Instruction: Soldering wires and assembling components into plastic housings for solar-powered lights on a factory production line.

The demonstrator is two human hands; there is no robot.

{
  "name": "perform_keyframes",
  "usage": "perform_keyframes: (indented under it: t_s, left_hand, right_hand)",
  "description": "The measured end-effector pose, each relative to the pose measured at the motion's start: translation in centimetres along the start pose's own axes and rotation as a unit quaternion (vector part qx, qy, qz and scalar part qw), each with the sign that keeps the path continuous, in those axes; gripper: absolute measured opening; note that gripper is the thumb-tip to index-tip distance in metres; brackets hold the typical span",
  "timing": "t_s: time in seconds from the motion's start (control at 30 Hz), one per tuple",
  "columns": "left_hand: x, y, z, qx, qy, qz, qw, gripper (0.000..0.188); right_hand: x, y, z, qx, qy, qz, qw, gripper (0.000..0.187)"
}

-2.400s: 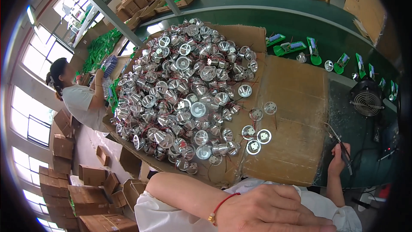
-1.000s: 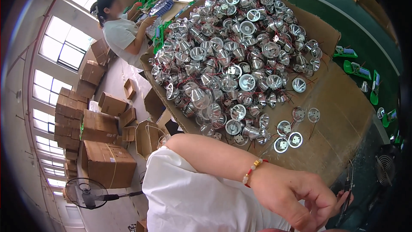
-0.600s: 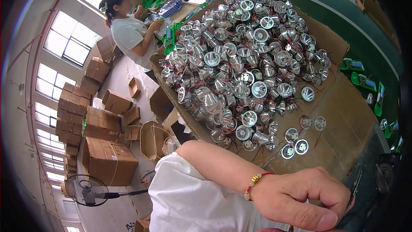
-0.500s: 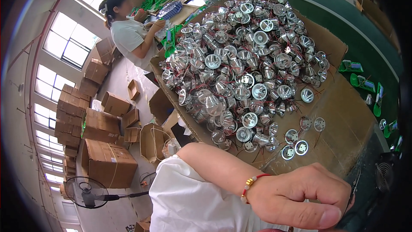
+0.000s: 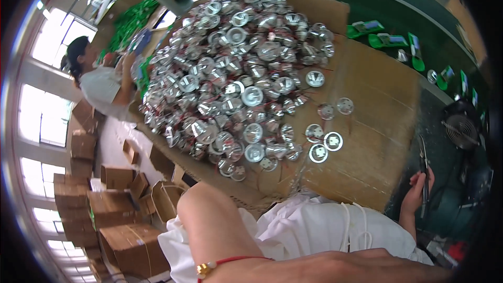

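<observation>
My left hand crosses the lower edge of the view, close up and blurred, with a red cord bracelet at its wrist. Its fingers are cut off or hidden. At the lower right, my right hand is closed round a slim black-handled tool, whose thin metal tip points away from me. A big heap of silver reflector lamp cups with red and dark wires lies beyond my arms on cardboard. Several loose cups, one a round lamp cup, lie apart at its right.
Green-cased parts lie in a row on the green bench at the right. A small black fan stands near my right hand. At the left, a co-worker works at a bench; cardboard boxes are stacked on the floor.
My view has shifted, so the heap sits farther left and higher. My left hand has dropped toward the lower edge. My right hand with the black-handled tool now shows.
</observation>
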State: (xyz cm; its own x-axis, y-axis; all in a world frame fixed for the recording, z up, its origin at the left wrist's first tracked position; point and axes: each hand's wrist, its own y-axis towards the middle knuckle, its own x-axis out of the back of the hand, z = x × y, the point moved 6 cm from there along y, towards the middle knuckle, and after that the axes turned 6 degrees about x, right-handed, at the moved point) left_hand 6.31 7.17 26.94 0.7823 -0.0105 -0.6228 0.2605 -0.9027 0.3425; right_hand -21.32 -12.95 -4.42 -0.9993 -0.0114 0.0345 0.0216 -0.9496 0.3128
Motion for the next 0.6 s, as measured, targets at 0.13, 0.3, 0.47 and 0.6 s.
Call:
perform_keyframes:
  t_s: [0.13,0.3,0.47,0.6]
  left_hand:
    - [-2.1,-4.2,0.9,0.019,0.004,-0.006,1.0,0.026]
    - [-3.7,-8.2,3.7,0.057,0.013,-0.003,0.998,0.027]
    - [-4.0,-6.0,3.2,0.039,0.072,-0.063,0.995,0.029]
    - [-2.9,0.3,3.2,0.035,0.16,-0.102,0.981,0.036]
  right_hand:
    - [0.6,-0.2,1.0,-0.002,0.008,-0.03,1.0,0.03]
    - [-0.1,-0.3,1.5,-0.008,-0.037,-0.009,0.999,0.028]
    - [-0.2,-0.7,2.4,0.011,-0.033,-0.001,0.999,0.027]
    - [-0.4,-0.7,2.5,-0.001,-0.033,-0.001,0.999,0.027]
